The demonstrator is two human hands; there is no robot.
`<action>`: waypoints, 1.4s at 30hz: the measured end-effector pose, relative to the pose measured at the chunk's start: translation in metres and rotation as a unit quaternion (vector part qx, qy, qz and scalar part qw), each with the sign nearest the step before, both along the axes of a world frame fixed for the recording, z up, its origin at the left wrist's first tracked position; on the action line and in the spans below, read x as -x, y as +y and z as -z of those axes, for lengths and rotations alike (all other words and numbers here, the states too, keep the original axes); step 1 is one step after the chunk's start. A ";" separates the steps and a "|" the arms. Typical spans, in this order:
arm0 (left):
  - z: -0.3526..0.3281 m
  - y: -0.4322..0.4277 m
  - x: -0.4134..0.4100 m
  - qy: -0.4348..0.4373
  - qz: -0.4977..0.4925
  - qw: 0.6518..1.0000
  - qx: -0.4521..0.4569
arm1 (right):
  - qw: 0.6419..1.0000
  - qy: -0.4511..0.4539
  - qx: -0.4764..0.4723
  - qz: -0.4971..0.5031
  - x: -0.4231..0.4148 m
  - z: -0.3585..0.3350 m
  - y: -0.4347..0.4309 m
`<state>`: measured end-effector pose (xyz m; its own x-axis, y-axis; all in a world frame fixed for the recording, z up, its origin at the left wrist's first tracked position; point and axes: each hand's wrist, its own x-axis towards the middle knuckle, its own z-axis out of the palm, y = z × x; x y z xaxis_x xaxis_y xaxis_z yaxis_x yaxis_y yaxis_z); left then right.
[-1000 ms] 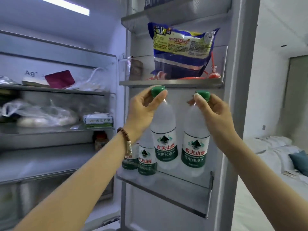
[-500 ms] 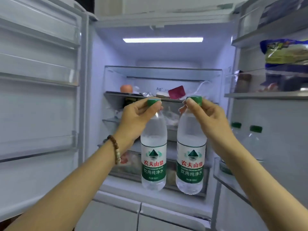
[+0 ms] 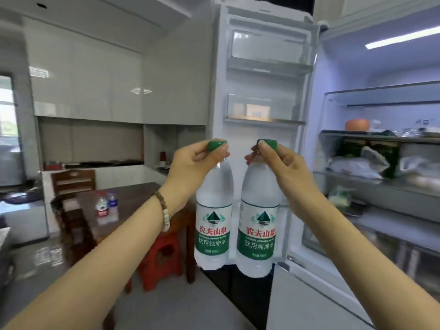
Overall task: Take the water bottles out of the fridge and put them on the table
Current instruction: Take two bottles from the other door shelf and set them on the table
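green caps half hidden by fingers (image 3: pixel 215 152), two bottles (image 3: pixel 213 217) hanging

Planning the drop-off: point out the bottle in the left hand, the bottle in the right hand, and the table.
Left-hand bottle (image 3: pixel 213 231): head view, on its green label.
Right-hand bottle (image 3: pixel 258 234): head view, on its green label.
Table (image 3: pixel 135 198): head view, on bare dark top right of two small bottles.

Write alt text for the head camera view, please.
Two bare hands, left and right, each hold a green-capped water bottle by the neck before an open fridge. At left, a table already holds two bottles.
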<state>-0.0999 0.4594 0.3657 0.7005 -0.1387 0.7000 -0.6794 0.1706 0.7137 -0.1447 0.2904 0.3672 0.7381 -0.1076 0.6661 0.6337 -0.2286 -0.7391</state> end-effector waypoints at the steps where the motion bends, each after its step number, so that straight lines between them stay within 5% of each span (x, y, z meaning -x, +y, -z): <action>1: 0.002 0.024 -0.009 0.000 -0.018 1.000 -0.007 | 1.000 0.007 -0.002 -0.016 -0.014 0.004 0.023; 11: 0.031 0.206 -0.097 0.034 -0.160 0.985 -0.051 | 0.989 0.056 0.009 -0.135 -0.157 0.036 0.189; 26: 0.066 0.305 -0.366 0.097 -0.240 0.963 -0.077 | 0.960 0.097 0.041 -0.261 -0.477 0.078 0.296; 42: 0.129 0.408 -0.718 0.179 -0.157 0.965 -0.107 | 0.972 0.158 0.028 -0.170 -0.800 0.141 0.365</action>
<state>0.6182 0.8677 0.2372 0.9230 0.0057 0.3847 -0.3774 -0.1817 0.9081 0.6549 0.6558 0.2263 0.8933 0.2082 0.3982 0.4232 -0.0917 -0.9014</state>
